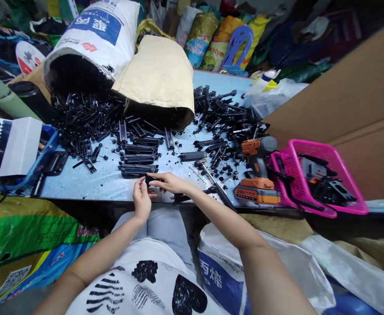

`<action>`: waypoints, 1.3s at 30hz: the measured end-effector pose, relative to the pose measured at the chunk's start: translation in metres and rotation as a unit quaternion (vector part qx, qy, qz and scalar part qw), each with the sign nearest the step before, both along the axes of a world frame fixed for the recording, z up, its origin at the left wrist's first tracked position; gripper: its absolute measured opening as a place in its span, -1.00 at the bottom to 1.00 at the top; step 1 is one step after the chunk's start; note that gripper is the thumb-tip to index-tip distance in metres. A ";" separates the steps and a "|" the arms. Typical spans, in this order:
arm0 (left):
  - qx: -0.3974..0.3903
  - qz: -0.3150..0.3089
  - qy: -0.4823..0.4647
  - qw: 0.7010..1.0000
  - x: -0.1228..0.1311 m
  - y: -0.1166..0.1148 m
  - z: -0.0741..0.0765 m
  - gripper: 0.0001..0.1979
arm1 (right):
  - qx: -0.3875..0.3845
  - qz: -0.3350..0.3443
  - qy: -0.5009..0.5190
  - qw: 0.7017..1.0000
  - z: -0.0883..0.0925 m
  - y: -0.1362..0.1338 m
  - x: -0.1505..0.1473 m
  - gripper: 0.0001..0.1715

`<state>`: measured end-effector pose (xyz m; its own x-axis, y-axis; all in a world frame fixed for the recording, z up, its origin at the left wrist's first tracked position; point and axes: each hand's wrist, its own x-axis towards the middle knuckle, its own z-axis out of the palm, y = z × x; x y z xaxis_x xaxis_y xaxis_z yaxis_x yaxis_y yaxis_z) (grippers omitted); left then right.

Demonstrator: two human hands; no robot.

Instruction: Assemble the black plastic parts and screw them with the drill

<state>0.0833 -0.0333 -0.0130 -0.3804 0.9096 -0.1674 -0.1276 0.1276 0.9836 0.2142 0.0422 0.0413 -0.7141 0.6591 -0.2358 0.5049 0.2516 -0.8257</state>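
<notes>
Blue plastic makes the tub [53, 139] at far left, on the table's edge; behind it stand a green bottle [6, 98] and a black cup [34, 98]. Next lies a white sack [109, 33], its mouth toward the person, with a heap [83, 120] of black pieces before it. Right of that rests a paper sack [159, 72], and nearer the person several bars [139, 158] lie in a row on the table [108, 180].

Just below the bars, at the table's near edge, the left hand [142, 202] pinches a small black part [148, 180] between thumb and fingers. From the right, the right hand [169, 181] reaches across with its fingertips at the part; its thumb is hidden, so I cannot tell whether it grips too. A hammer [213, 177] lies beyond the right forearm, then an orange drill [257, 164] and, just beside it, a pink basket [346, 173] with black pieces inside.
</notes>
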 end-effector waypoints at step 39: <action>0.092 -0.201 0.166 0.961 -0.023 0.091 0.041 -0.63 | 0.266 -0.150 0.092 0.948 -0.012 0.052 0.008 -0.76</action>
